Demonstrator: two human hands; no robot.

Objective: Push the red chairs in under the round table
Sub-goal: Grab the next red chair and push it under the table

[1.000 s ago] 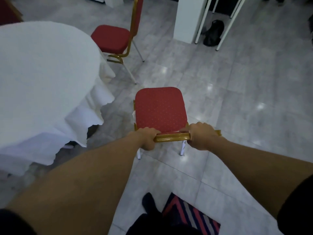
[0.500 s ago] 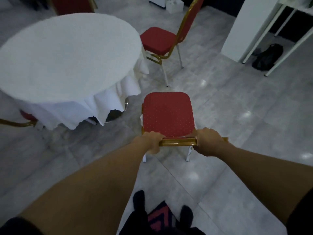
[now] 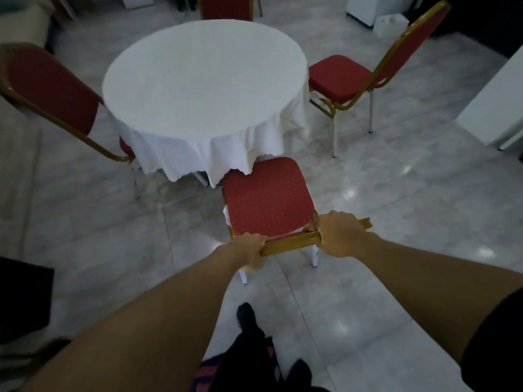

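A round table (image 3: 203,77) under a white cloth stands ahead of me. In front of me is a red chair (image 3: 266,199) with a gold frame; its seat's front edge touches the hanging cloth. My left hand (image 3: 250,248) and my right hand (image 3: 339,234) both grip the gold top rail of its backrest. A second red chair (image 3: 339,77) stands at the table's right, seat outside the cloth. A third red chair (image 3: 51,89) is on the left with its seat mostly under the cloth. A fourth red chair (image 3: 226,7) shows behind the table.
The floor is grey glossy tile. White furniture (image 3: 492,108) stands at the right edge, and a white box (image 3: 392,24) sits at the back right. A dark object (image 3: 25,298) lies at the left. My feet in dark shoes (image 3: 246,315) stand on a striped mat.
The chair in my hands has swung round toward the table and moved forward until its seat meets the cloth. My view turned left, bringing the whole table and more chairs into sight.
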